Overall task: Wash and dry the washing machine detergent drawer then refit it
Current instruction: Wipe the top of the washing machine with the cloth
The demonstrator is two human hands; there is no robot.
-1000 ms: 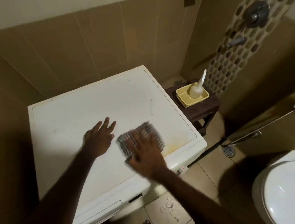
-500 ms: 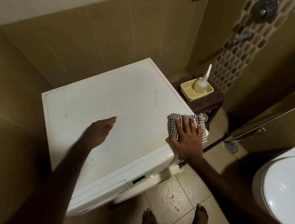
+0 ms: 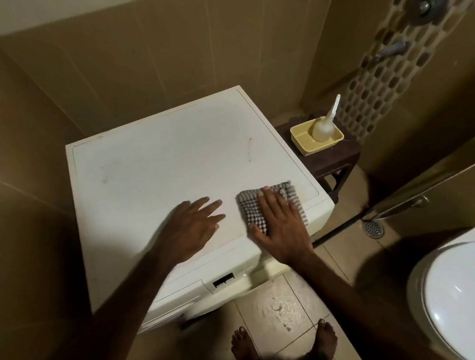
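1. You are laying your left hand (image 3: 194, 224) flat, fingers spread, on the washing machine (image 3: 156, 169) top.
2. You are pressing your right hand (image 3: 281, 224), fingers straight, onto the checked cloth (image 3: 250, 207) near the front right corner.

Half a second ago the right hand (image 3: 281, 227) pressed the grey-and-white checked cloth (image 3: 266, 206) at the right edge of the white washing machine's flat top (image 3: 172, 162); now hand and cloth lie further in, near the front edge. The left hand (image 3: 190, 226), then tilted, now lies flat, just beside the cloth.
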